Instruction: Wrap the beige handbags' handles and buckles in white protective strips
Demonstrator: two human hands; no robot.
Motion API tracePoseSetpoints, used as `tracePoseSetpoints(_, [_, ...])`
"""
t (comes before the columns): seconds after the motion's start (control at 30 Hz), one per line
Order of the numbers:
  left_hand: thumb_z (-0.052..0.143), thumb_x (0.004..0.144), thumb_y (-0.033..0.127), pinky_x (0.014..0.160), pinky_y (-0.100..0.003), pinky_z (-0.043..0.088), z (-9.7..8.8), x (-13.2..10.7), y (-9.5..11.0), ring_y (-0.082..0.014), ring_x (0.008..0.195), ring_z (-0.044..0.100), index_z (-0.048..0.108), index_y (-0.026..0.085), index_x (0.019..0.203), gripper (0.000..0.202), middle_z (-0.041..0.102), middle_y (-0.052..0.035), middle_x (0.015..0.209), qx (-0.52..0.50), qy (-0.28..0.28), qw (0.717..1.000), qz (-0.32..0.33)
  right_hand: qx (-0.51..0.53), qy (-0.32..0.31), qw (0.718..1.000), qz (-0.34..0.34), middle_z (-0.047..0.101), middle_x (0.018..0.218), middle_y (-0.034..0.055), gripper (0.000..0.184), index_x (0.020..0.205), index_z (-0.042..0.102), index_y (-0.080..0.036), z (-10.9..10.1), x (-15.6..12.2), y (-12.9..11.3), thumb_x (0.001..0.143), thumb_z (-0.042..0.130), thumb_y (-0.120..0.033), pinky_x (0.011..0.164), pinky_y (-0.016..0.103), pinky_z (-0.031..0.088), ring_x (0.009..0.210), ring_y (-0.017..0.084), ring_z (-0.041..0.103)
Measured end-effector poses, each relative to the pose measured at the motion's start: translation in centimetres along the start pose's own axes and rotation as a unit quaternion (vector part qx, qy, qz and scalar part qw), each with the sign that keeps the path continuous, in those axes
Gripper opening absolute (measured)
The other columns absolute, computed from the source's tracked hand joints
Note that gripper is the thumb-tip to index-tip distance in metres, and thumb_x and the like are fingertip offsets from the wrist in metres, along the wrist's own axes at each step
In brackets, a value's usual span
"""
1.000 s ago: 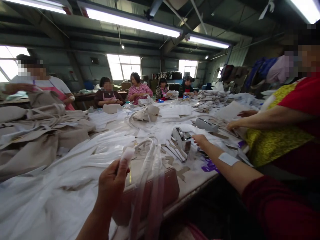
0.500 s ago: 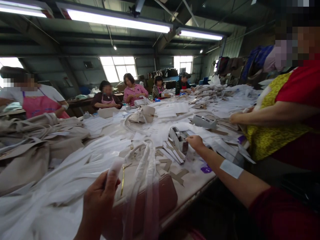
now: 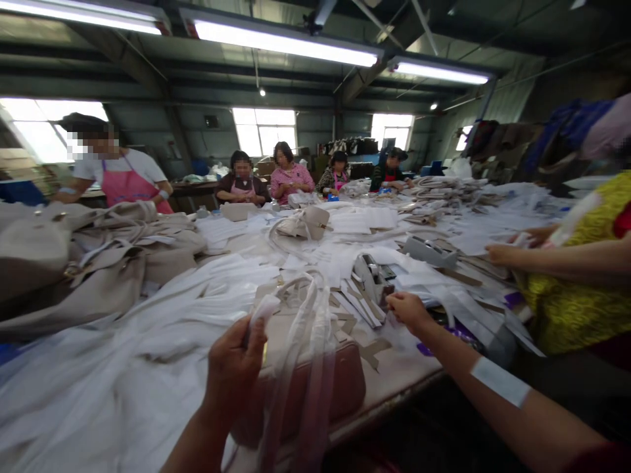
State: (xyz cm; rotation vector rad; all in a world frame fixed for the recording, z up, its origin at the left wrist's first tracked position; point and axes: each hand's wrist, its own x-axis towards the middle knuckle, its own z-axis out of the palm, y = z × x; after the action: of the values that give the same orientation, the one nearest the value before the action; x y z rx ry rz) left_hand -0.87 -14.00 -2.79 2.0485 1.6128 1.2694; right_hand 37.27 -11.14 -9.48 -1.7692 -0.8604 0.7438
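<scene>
My left hand (image 3: 239, 361) is closed, its thumb pressing a folded piece of white foam wrap (image 3: 265, 309) against the fingers. Just in front of it stands a handbag (image 3: 340, 381), beige on top and brownish-pink below, its upright handles (image 3: 300, 328) covered in clear plastic. My right hand (image 3: 409, 310) is pinched at the front end of a grey tape dispenser (image 3: 372, 276). What lies between its fingertips is barely visible, seemingly a strip of clear tape. A white patch (image 3: 500, 382) is stuck on my right forearm.
Beige bags (image 3: 98, 263) are heaped on the left, beside white foam sheets (image 3: 148, 341). A second dispenser (image 3: 428, 249) and cardboard strips (image 3: 374, 351) lie to the right. A co-worker in a yellow apron (image 3: 582, 289) stands close on the right; several people sit or stand across the table.
The view has swung left, so everything appears further right. My right hand has drawn slightly down and away from the dispenser's end. My left hand still grips the foam.
</scene>
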Motion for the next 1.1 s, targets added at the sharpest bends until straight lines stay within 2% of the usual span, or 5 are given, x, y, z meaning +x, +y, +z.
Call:
tracePoseSetpoints(0.17, [0.046,0.097,0.031,0.072,-0.028,0.046,1.4,-0.2,0.4,-0.0191,0.076,0.064,0.066,0.019,0.094,0.024,0.07,-0.0063,0.081,0.08,0.032,0.989,0.119,0.109,-0.192,0.97,-0.099,0.057,0.059,-0.0024,0.033,0.075,0.062,-0.015,3.9,-7.5,-6.9,0.074,0.072,-0.047,0.038,0.02,0.026,0.041,0.006,0.038])
tracePoseSetpoints(0.33, [0.044,0.098,0.029,0.059,-0.029,0.041,2.4,-0.9,0.7,-0.02,0.068,0.063,0.064,0.017,0.098,0.024,0.069,-0.0077,0.078,0.215,0.034,0.959,0.184,0.16,-0.333,0.923,-0.11,0.057,0.052,-0.0022,0.033,0.065,0.062,-0.015,9.6,-14.7,-13.1,0.07,0.075,-0.045,0.035,0.018,0.026,0.037,0.005,0.04])
tracePoseSetpoints(0.63, [0.043,0.098,0.017,0.054,-0.027,0.039,2.6,-1.7,0.6,-0.0186,0.062,0.061,0.061,0.015,0.087,0.021,0.065,-0.0083,0.072,0.234,-0.002,0.944,0.233,0.01,-0.272,0.96,-0.059,0.053,0.04,-0.003,0.021,0.055,0.057,-0.016,12.4,-15.5,-13.9,0.069,0.067,-0.027,0.033,0.017,0.024,0.033,0.006,0.039])
tracePoseSetpoints(0.83, [0.044,0.097,0.014,0.055,-0.027,0.044,2.6,-2.0,0.2,-0.0188,0.062,0.064,0.051,0.013,0.132,0.037,0.067,-0.0078,0.073,0.218,-0.004,0.947,0.235,-0.039,-0.243,0.967,-0.071,0.051,0.038,-0.0037,0.025,0.051,0.054,-0.018,12.6,-15.9,-13.9,0.07,0.067,-0.028,0.033,0.019,0.023,0.032,0.007,0.037])
tracePoseSetpoints(1.1, [0.045,0.098,0.021,0.061,-0.032,0.05,2.3,-1.5,0.3,-0.0244,0.072,0.067,0.062,0.011,0.102,0.02,0.069,-0.0133,0.084,0.201,-0.035,0.968,0.149,-0.117,-0.228,0.928,-0.27,0.072,0.066,0.0023,0.018,0.071,0.075,-0.02,12.0,-16.6,-13.1,0.079,0.064,-0.031,0.059,0.026,0.045,0.061,0.017,0.063])
